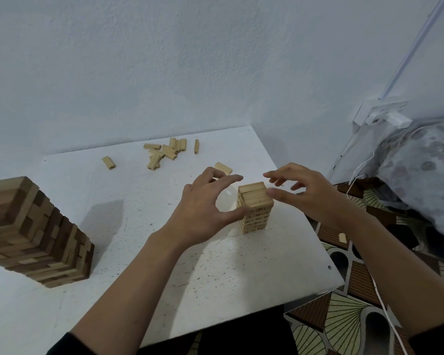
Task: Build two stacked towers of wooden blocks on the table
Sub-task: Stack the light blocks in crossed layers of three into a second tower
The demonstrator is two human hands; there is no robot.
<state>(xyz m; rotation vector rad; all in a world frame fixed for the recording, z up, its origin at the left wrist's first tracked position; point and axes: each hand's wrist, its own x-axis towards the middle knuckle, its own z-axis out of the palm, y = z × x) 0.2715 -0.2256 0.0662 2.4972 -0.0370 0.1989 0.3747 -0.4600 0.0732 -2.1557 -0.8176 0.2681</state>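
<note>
- My left hand [203,208] is spread in a wide C on the left side of the small tower [255,208]; the thumb tip is against its left face about halfway up, and the fingers arch above without closing on anything
- My right hand [305,193] comes in from the right, loose and open; its thumb tip touches the tower's upper right edge, and the other fingers fan out above and behind the top without gripping any block
- The small tower of pale wooden blocks stands upright on the white desk [139,252], near its right edge, between my two hands
- The big tower [36,234] of mixed dark and pale blocks stands on the left part of the desk, well apart from the small one, and its top runs out of view
- A loose pile of blocks [164,151] lies near the desk's far edge by the wall
- A single block [108,162] lies to the left of the pile, and another block [196,146] lies just to its right
- One more flat block [223,168] lies just behind my left fingers
- A stray block [342,237] lies on the patterned floor [344,316] to the right of the desk, below my right wrist
- A white cable [385,311] trails over that floor
</note>
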